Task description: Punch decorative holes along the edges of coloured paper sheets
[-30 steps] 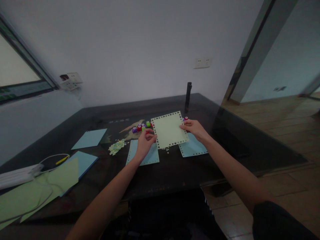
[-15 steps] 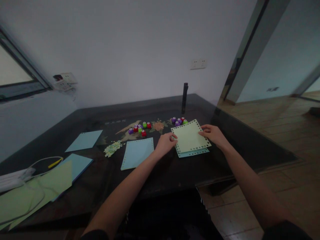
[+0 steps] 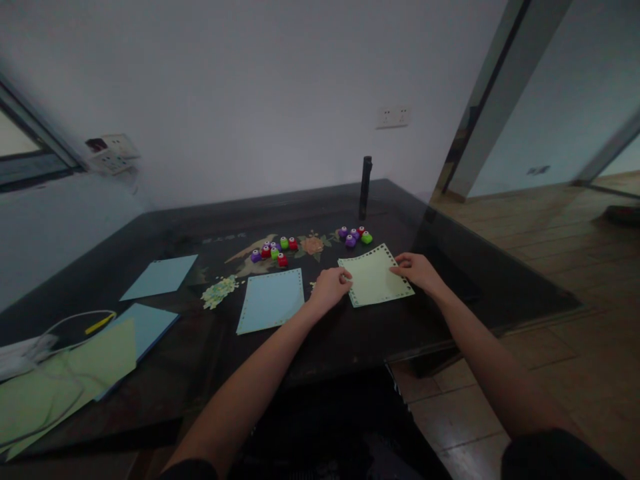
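A pale green sheet of paper with small holes punched along its edges is between my hands, low over the dark table. My left hand pinches its left edge, fingers closed. At the right edge my right hand grips the same sheet between thumb and fingers. To the left of my left hand lies a light blue sheet with punched edges. Just beyond the green sheet stands a small group of purple, red and green craft punches. More punches sit behind the blue sheet.
Paper confetti is heaped left of the blue sheet. Further left lie a plain blue sheet, stacked green sheets and a white cable with a yellow part. A black upright object stands at the back of the table.
The green sheet has come down over the blue sheet beneath it, which no longer shows. Both hands still hold its sides. The craft punches behind it are more fully visible.
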### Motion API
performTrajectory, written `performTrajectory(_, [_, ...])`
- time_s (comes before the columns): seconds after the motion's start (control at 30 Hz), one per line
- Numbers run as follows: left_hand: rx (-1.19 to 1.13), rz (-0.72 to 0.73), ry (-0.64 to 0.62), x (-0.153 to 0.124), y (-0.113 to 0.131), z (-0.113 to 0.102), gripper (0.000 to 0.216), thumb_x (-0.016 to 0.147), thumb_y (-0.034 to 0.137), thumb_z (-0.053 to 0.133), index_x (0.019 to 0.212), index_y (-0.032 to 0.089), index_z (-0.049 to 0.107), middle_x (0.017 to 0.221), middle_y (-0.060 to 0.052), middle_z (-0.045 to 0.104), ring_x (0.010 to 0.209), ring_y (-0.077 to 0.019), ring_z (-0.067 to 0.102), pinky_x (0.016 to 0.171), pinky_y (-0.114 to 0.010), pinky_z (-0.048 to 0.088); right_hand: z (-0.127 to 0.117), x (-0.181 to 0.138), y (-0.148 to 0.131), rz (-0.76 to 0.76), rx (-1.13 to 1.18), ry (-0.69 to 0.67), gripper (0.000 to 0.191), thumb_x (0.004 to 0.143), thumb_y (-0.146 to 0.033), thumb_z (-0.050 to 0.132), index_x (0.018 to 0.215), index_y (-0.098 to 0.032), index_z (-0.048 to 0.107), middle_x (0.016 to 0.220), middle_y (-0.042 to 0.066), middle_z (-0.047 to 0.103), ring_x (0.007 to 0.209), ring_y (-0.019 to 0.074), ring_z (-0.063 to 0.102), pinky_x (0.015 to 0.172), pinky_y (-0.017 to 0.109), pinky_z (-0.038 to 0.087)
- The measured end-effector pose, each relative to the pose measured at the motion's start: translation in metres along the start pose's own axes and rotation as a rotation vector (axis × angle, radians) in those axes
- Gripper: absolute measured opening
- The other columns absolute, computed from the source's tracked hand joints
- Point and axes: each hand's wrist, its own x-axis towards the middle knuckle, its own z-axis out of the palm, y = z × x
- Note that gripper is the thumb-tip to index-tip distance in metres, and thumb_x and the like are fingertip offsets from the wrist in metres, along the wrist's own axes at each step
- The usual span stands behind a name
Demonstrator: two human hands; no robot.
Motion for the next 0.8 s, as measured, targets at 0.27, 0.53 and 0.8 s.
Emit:
performTrajectory(0.27, [0.074, 0.036, 0.012, 0.0003, -0.001, 0.0032, 0.019, 0.075, 0.019, 0.056, 0.089, 0.017, 0.07, 0.078, -0.004, 0.071, 0.073, -0.0153, 0.064, 0.074, -0.026, 0.048, 0.0011, -0.0001, -0.001, 0.005, -0.081, -0.014, 0.02, 0.067, -0.025, 0.066, 0.083, -0.014, 0.061, 0.059, -0.001, 0.06, 0.051, 0.0121, 0.054, 0.051, 0.023, 0.039])
performTrajectory(0.53, [0.139, 0.022, -0.012, -0.0004, 0.0024, 0.0022, 0.021, 0.076, 0.02, 0.055, 0.091, 0.018, 0.07, 0.08, -0.004, 0.071, 0.076, -0.0161, 0.065, 0.077, -0.026, 0.048, 0.0043, -0.0024, -0.0042, -0.031, -0.205, 0.032, 0.022, 0.068, -0.025, 0.066, 0.087, -0.016, 0.062, 0.062, -0.002, 0.059, 0.055, 0.0122, 0.054, 0.053, 0.024, 0.038])
performTrajectory(0.8, [0.142, 0.038, -0.008, -0.0009, 0.0007, 0.0036, 0.023, 0.076, 0.019, 0.053, 0.091, 0.017, 0.069, 0.08, -0.005, 0.071, 0.077, -0.0181, 0.065, 0.075, -0.028, 0.048, 0.0057, -0.0081, -0.0044, -0.084, -0.419, 0.145, 0.038, 0.07, -0.026, 0.065, 0.107, -0.023, 0.059, 0.072, -0.002, 0.057, 0.064, 0.0132, 0.054, 0.055, 0.023, 0.035])
